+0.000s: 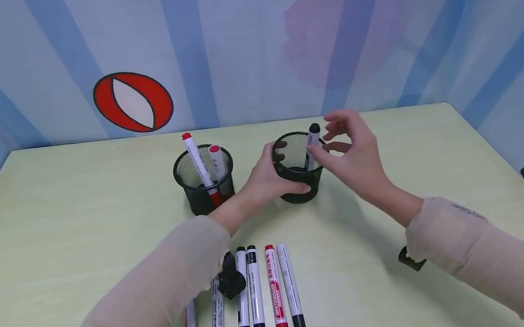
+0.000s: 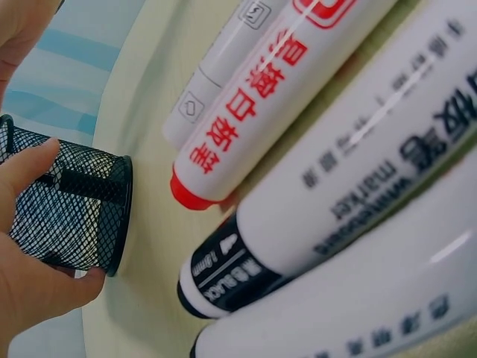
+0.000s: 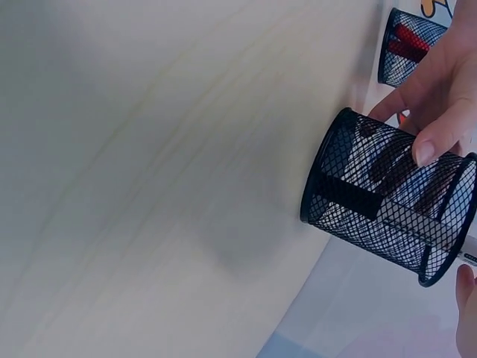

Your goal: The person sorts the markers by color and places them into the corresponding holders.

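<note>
My left hand [image 1: 264,177] grips a black mesh pen cup [image 1: 301,196] around its side, thumb at the front. One black-capped whiteboard marker [image 1: 312,136] leans inside that cup, its top above the rim; through the mesh in the right wrist view, its black lower end [image 3: 349,195] is near the base. My right hand [image 1: 357,156] is at the rim, thumb tip beside the marker and the other fingers spread apart from it. To the left stands a second mesh cup [image 1: 197,200] with two red whiteboard markers, one of them a tall marker [image 1: 196,160].
In front on the pale table [image 1: 68,219] several red and black markers lie in a row, among them a red marker [image 1: 277,300] and a black marker [image 1: 292,297]. My left sleeve and wrist camera [image 1: 231,277] overlap some. A printed curtain [image 1: 241,39] hangs behind the table.
</note>
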A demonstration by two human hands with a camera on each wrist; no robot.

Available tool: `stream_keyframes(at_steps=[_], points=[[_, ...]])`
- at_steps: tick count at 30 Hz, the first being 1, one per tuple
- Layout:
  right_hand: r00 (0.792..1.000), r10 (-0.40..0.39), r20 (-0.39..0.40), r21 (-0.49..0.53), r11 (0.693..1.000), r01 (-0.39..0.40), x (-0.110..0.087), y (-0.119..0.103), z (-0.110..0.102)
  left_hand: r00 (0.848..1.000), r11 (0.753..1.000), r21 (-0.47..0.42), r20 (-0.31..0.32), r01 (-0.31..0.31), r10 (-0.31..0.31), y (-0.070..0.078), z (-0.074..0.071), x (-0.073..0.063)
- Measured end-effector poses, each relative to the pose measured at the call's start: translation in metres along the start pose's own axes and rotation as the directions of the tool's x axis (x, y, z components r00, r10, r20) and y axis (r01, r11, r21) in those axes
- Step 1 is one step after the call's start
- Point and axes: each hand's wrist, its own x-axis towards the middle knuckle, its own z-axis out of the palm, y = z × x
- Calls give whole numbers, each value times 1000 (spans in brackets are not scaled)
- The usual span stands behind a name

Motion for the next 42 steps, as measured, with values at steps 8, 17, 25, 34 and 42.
stream_keyframes(at_steps=[8,17,25,34,42], points=[[999,41,17,34,999,-41,-5,5,-6,1000,1000,23,-6,10,-10,1,1,1],[998,54,43,52,997,-56,-16,9,-7,1000,1000,12,-1,-1,1,1,1,1],[994,63,92,94,993,-72,-25,0,-6,1000,1000,13,-5,-13,13,1,3,0],[982,109,154,96,987,-125,-36,-5,-5,999,999,-10,6,-38,38,1,2,0],[961,143,237,75,983,-165,-46,-7,-1,999,999,11,-1,-43,43,1,2,-1]])
